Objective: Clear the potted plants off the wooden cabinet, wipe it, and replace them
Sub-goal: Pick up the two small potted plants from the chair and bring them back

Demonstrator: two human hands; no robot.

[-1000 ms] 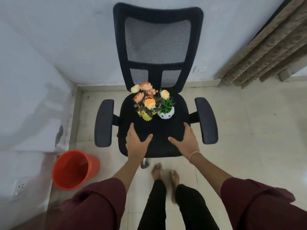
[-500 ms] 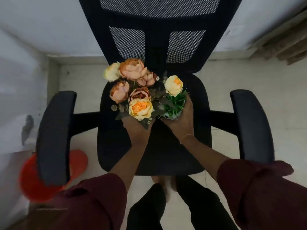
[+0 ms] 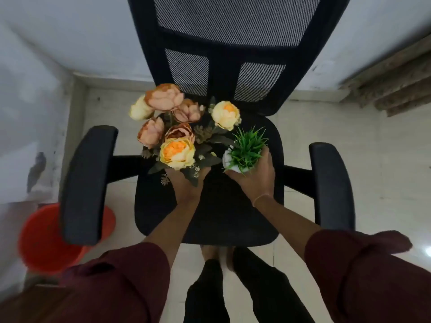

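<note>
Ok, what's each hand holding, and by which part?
Left hand grips the orange and yellow flower bunch at its base, hidden under leaves; right hand grips the small white pot of green grass round its side.

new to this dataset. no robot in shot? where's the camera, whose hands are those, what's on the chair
There is no robot here. A person works with bare hands, and the single camera sits on their head, looking forward and down. The arms coming in from the bottom edge are therefore the wearer's own.

The left hand grips the base of a flower arrangement with orange and cream blooms; leaves hide its pot. The right hand is wrapped round a small white pot holding a green, grass-like plant.

Both are over the seat of a black office chair. I cannot tell whether they rest on it or are lifted. An orange bucket stands on the floor to the left.
</note>
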